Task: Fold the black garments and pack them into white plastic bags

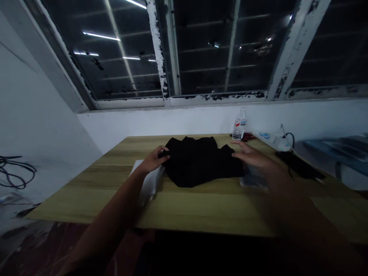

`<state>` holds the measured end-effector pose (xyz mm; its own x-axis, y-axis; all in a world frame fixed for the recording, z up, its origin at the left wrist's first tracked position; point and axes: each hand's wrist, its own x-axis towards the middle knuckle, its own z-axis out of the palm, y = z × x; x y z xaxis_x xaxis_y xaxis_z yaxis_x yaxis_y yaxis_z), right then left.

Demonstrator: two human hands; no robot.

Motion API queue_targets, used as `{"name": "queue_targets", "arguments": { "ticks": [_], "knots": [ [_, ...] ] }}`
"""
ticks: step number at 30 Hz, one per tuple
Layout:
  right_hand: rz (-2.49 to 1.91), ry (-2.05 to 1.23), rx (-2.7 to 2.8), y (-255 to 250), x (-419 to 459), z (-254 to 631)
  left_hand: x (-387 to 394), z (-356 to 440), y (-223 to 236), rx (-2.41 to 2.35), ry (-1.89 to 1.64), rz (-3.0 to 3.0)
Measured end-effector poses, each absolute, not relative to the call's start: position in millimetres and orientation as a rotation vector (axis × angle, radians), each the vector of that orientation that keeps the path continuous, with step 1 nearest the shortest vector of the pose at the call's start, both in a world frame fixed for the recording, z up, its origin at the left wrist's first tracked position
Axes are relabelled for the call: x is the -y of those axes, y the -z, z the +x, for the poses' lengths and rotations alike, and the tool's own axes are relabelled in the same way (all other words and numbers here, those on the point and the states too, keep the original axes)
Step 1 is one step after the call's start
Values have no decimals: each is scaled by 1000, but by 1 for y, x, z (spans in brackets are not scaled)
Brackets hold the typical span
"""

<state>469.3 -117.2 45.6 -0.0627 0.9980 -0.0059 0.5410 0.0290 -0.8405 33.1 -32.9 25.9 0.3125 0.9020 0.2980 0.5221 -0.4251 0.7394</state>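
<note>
A crumpled black cloth garment [198, 163] lies in a heap in the middle of the wood-grain table [201, 209]. My left hand [152, 160] has its fingers curled on the garment's left edge, above a white sheet of paper or plastic [148, 182]. My right hand [250, 155] is blurred, its fingers spread and open, just over the garment's right end. Below that hand lies a clear plastic packet [254, 178], partly hidden by the hand and wrist.
A plastic water bottle [239, 124] stands at the table's back edge beside a dark red item [248, 136]. To the right are a white device [277, 140] with a black cable and a flat black item [299, 165]. A window runs behind the table.
</note>
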Motion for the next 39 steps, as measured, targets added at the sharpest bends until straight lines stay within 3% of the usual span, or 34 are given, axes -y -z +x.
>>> {"name": "queue_targets", "arguments": {
  "ticks": [2, 4, 8, 10, 12, 16, 20, 24, 27, 31, 39],
  "knots": [
    [-1785, -823, 1714, -35, 109, 470, 27, 27, -25, -1506, -1118, 2060],
    [-1793, -672, 1926, -28, 105, 470, 28, 25, -27, -1438, -1045, 2202],
    [-1499, -765, 2377, -30, 111, 460, 45, 31, -33, -833, -381, 2458],
    [-1544, -873, 2504, -33, 118, 448, 51, 38, -30, -782, -130, 2472],
    [-1657, -778, 2595, -34, 124, 433, 52, 44, -24, -841, -18, 2497],
    [-1733, -331, 2664, -30, 130, 410, 46, 47, -15, -856, -7, 2580],
    [-1779, -183, 2581, -39, 132, 407, 48, 42, -22, -862, -103, 2593],
    [-1681, -2, 2346, -70, 141, 418, 61, 33, -55, -889, -420, 2526],
    [-1335, -67, 2156, -98, 153, 429, 73, 24, -92, -856, -598, 2451],
    [-1192, -356, 2365, -122, 164, 440, 76, 10, -123, -841, -438, 2510],
    [-1387, -415, 2614, -85, 139, 441, 50, 8, -84, -961, -311, 2519]
  ]
}}
